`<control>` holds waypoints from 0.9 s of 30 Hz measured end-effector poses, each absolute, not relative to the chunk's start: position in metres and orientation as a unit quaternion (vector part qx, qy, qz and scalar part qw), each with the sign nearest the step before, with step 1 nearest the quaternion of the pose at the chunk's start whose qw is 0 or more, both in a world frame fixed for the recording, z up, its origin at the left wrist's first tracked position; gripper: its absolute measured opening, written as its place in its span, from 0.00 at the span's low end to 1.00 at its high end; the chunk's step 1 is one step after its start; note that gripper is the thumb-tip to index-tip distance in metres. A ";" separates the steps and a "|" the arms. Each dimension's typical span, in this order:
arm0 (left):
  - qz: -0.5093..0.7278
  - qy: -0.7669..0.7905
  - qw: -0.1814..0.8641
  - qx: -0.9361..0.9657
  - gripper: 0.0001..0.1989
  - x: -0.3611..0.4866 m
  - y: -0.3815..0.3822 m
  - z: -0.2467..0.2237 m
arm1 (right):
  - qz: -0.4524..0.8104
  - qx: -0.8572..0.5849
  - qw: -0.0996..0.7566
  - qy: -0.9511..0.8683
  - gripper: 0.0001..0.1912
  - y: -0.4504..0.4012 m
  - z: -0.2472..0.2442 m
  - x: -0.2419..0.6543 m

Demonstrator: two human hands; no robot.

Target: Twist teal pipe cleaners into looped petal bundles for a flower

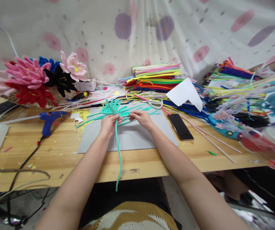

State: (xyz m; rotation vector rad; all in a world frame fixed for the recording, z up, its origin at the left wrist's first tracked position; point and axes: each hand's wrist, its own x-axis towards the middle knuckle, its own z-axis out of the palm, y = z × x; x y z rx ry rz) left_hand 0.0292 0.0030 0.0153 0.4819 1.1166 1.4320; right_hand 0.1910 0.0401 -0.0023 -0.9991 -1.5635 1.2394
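Observation:
My left hand (109, 125) is closed on the base of a bundle of teal pipe cleaners (112, 107), whose loops fan out above the fingers. From that hand one long teal pipe cleaner (118, 153) hangs down past the table edge. To its right, my right hand (141, 118) has thumb and forefinger pinched on a teal strand leading from the bundle. More loose teal strands lie around and behind both hands. Beneath them is a grey board (137, 137). White-handled scissors (155, 103) rest just beyond my right hand.
A blue glue gun (49, 123) with its cord lies left, before fuzzy flowers (29, 76). A black phone (180, 127) lies right of the board. Stacked coloured pipe cleaners (156, 76) and cut white paper (185, 92) stand behind. Plastic-wrapped items (266, 131) crowd the right.

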 end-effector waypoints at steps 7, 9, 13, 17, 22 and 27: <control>0.605 0.498 0.594 0.181 0.05 0.030 0.003 0.022 | 0.409 -0.426 0.425 -0.686 0.12 0.035 0.003 0.193; 0.599 0.501 0.599 0.176 0.05 0.031 0.003 0.024 | 0.393 -0.424 0.423 -0.698 0.12 0.036 0.002 0.193; 0.592 0.502 0.607 0.169 0.04 0.031 0.003 0.024 | 0.355 -0.425 0.413 -0.723 0.12 0.036 0.001 0.195; 0.604 0.496 0.599 0.177 0.04 0.033 0.004 0.022 | 0.319 -0.422 0.404 -0.746 0.14 0.033 0.003 0.195; 0.633 0.494 0.562 0.199 0.05 0.039 0.002 0.022 | 0.267 -0.432 0.402 -0.762 0.14 0.026 0.008 0.193; 0.625 0.499 0.560 0.216 0.08 0.041 -0.001 0.024 | 0.259 -0.441 0.416 -0.752 0.15 0.023 0.009 0.194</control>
